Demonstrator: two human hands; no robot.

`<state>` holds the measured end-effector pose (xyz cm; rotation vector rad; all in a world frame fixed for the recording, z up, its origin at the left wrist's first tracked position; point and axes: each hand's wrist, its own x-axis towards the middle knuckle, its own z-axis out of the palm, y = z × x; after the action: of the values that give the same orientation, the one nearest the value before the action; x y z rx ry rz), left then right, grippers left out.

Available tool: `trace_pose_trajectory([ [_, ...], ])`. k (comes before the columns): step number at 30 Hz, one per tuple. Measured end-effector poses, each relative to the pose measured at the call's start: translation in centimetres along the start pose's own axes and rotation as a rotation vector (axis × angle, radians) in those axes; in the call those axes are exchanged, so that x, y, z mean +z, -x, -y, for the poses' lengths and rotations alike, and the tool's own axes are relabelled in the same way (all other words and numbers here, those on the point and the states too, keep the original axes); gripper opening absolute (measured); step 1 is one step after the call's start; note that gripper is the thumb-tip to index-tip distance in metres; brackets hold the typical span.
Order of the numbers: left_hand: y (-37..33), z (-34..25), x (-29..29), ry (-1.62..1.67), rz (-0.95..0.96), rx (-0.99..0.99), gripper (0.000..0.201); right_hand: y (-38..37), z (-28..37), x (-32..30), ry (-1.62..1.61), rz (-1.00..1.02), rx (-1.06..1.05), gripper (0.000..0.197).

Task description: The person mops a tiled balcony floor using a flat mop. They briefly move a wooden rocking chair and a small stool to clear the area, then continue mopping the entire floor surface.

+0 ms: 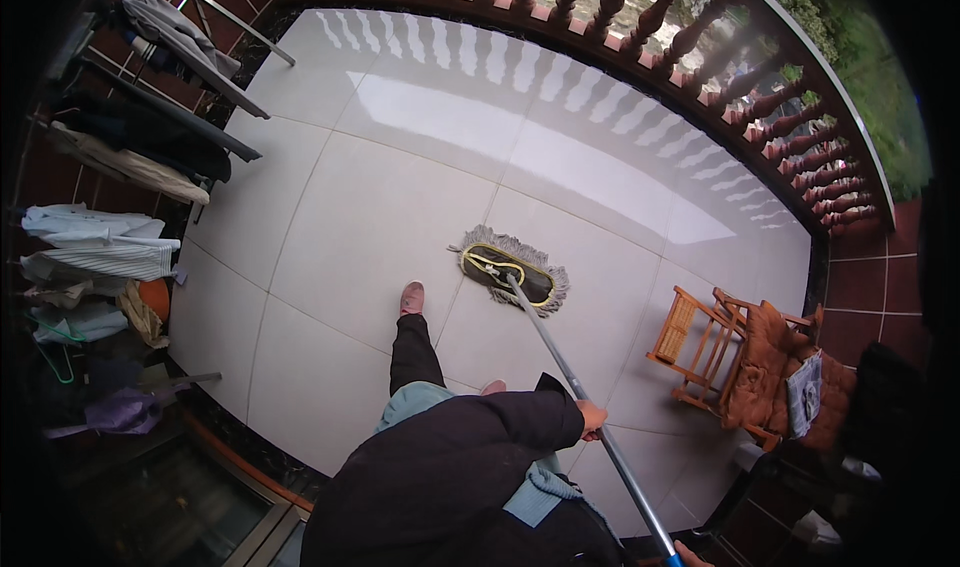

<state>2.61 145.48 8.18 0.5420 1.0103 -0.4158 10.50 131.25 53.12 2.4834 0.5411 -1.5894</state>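
Note:
A flat dust mop [540,285] with a grey string fringe and a dark, yellow-edged top lies on the pale tiled floor. Its long metal handle [565,367] slants down toward the lower right. My left hand [592,419], in a dark sleeve reaching across my body, is closed around the middle of that handle. At the lower edge, my right hand [690,555] is closed by the blue upper end of the handle; most of this hand is cut off. My foot in a pink shoe [412,299] stands left of the mop head, and the other shoe is mostly hidden.
A wooden folding chair [700,342] with a brown cushion [762,367] stands at the right. Along the left are racks with hanging clothes [100,242] and a purple umbrella-like bundle [125,410]. A reddish balustrade [655,22] curves along the far side of the tiled floor [340,207].

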Motion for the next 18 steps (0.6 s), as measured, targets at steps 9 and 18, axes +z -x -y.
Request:
trace_pose_trajectory([
  [9,-3.3,-5.1,-13.8,-0.108,-0.450,0.201,0.054,-4.4,13.2,6.7,-0.342,0.005,-0.102,0.054],
  [18,7.4,-26.8,-34.5,0.435,-0.356,0.452,0.056,-14.8,40.0,6.5,0.072,-0.086,-0.291,0.068],
])
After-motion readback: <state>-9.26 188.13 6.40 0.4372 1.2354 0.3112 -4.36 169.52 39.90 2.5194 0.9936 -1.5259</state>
